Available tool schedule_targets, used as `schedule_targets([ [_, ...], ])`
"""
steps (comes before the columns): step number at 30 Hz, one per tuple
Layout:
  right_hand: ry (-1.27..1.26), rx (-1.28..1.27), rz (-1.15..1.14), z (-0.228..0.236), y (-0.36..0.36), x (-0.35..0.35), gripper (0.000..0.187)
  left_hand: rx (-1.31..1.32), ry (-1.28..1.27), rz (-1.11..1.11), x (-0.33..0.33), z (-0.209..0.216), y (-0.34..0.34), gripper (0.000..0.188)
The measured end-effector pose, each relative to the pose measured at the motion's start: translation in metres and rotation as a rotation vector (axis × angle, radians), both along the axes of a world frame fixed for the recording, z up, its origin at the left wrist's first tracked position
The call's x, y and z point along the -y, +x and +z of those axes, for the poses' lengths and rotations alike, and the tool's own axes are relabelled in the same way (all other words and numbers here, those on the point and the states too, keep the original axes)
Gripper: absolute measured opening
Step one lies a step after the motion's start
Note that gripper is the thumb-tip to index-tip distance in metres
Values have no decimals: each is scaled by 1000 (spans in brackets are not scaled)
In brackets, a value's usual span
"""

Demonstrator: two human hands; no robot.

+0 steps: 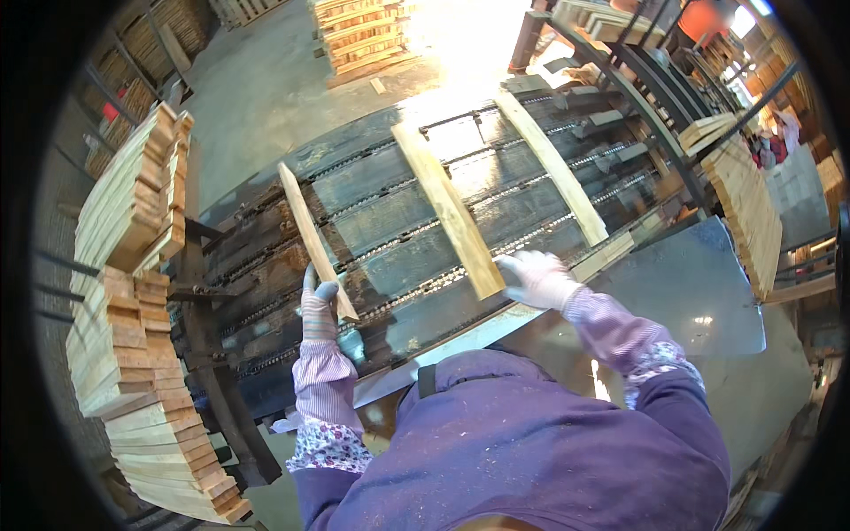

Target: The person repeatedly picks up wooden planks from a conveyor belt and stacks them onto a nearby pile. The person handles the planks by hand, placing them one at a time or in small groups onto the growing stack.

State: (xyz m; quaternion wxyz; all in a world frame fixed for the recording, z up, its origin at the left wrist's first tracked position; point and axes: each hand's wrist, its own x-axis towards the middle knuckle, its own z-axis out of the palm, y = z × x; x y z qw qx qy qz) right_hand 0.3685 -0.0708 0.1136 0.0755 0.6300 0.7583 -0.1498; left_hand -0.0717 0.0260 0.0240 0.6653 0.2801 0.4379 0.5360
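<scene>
Both my hands wear pale gloves over a slatted machine bed with chains. My left hand (320, 305) is closed about the near end of a narrow wooden board (312, 230), its thumb against the board's side. A wider wooden board (447, 208) lies across the chains in the middle. My right hand (538, 279) is beside that board's near end, fingers stretched toward its right edge and seemingly touching it. Further right, a pale board (553, 168) lies across the chains, apart from both hands.
Stacked boards (146, 354) stand on a rack at the left. Another board stack (744, 212) is at the right, beside a grey metal sheet (682, 283). A wood pile (363, 35) rests on the floor beyond the bed. A person in orange (704, 18) is at the far right.
</scene>
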Motion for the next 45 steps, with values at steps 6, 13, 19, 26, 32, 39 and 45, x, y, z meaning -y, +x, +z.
schedule_targets([
  [6,-64,89,-297,-51,-95,-74,91,208,23,-192,32,57,95,86],
  [13,137,-609,-415,-44,2,-78,81,94,-114,-242,65,44,131,78],
  [19,206,-72,-464,-52,134,-42,84,86,-87,-261,75,49,182,76],
  [26,20,94,-531,-62,144,-55,95,91,-58,-327,64,35,232,74],
  [32,11,-1329,-684,-70,142,-74,83,127,-65,-312,53,49,280,72],
  [39,-407,-1739,-615,-61,103,-49,82,-107,-123,-286,61,48,345,90],
  [45,-472,-1618,-456,-66,98,-50,89,72,-290,-471,63,34,332,87],
])
